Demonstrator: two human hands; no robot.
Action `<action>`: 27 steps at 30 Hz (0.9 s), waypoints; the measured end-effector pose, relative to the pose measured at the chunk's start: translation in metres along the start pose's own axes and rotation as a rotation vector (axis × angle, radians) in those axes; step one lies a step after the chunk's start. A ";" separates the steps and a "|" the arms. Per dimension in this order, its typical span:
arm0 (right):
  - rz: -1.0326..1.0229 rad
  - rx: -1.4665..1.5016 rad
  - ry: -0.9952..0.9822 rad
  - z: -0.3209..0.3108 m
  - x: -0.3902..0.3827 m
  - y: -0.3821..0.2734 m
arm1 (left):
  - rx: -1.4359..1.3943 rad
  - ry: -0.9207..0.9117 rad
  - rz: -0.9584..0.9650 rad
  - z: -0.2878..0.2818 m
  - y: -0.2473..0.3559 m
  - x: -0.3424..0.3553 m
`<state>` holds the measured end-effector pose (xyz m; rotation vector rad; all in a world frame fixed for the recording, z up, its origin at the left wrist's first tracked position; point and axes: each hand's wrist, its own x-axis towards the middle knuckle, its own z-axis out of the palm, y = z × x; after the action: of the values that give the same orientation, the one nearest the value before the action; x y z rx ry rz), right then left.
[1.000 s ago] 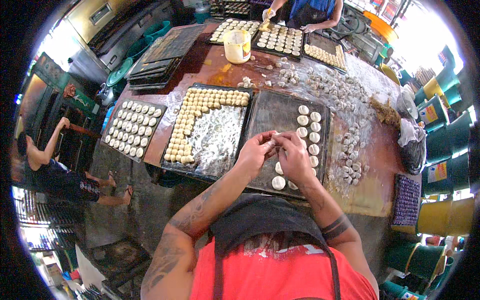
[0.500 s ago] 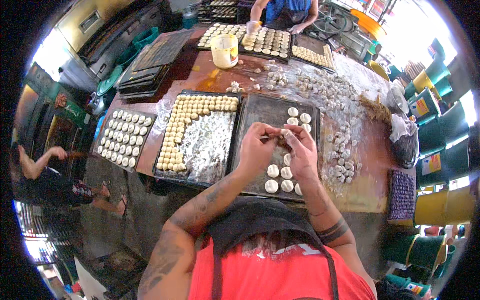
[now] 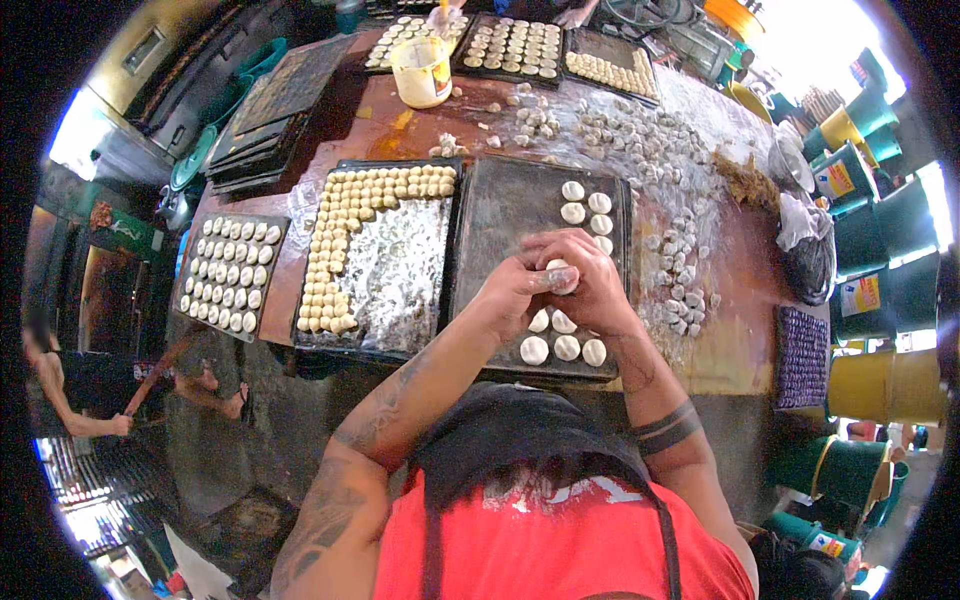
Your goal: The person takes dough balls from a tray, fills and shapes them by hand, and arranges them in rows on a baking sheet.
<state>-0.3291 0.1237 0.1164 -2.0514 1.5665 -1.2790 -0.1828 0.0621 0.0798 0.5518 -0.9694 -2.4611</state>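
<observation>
Cupped together over a dark baking tray (image 3: 490, 215), both my hands close around a white dough ball (image 3: 563, 278). My left hand (image 3: 516, 292) has its thumb across the front of the ball. My right hand (image 3: 592, 278) wraps it from the other side, its fingers overlapping the left ones. Part of the ball is hidden by the fingers. On the same tray, flattened white dough rounds (image 3: 573, 190) lie beyond my hands, and more dough rounds (image 3: 567, 347) lie nearer me.
Left of it, a floured tray (image 3: 395, 275) carries rows of small yellowish dough pieces (image 3: 325, 255). A smaller tray of rounds (image 3: 235, 270) sits farther left. Greyish balls (image 3: 680, 255) are scattered to the right. Beyond stand a white tub (image 3: 420, 78) and a co-worker's hands (image 3: 575, 16) by filled trays.
My hands have gone from pinching with fingertips to cupping the ball, now seen rounded between them. The view has shifted slightly. At far left, another person's arm has moved lower.
</observation>
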 end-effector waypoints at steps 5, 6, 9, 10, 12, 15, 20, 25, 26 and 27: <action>0.574 0.116 0.178 0.030 -0.053 0.043 | -0.061 0.118 -0.170 0.003 -0.025 -0.001; 0.593 0.242 0.133 0.045 -0.052 0.035 | -0.079 0.190 -0.125 -0.016 -0.040 0.001; 0.715 0.693 0.155 0.056 -0.075 0.045 | 0.213 0.435 0.054 -0.024 -0.034 0.000; 0.773 0.696 0.197 0.057 -0.077 0.056 | 0.623 0.479 0.036 -0.016 -0.024 -0.004; 0.850 0.426 0.174 0.057 -0.072 0.072 | 0.749 0.426 0.131 -0.025 -0.052 -0.005; 0.745 0.042 0.005 0.053 -0.063 0.075 | 0.969 0.412 0.284 -0.055 -0.083 -0.008; 0.423 -0.414 -0.187 0.068 -0.075 0.089 | 0.870 0.594 0.129 -0.088 -0.061 -0.036; 0.076 -0.550 -0.123 0.091 -0.098 0.072 | 0.880 0.563 0.011 -0.087 -0.051 -0.055; 0.205 -0.366 -0.317 0.074 -0.084 0.085 | 0.840 0.490 0.021 -0.094 -0.054 -0.061; 0.344 -0.178 -0.517 0.054 -0.082 0.101 | 0.793 0.414 0.019 -0.094 -0.054 -0.067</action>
<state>-0.3561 0.1408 -0.0205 -1.8884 1.7115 -0.4545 -0.0932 0.0833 -0.0085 1.2246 -1.7201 -1.7493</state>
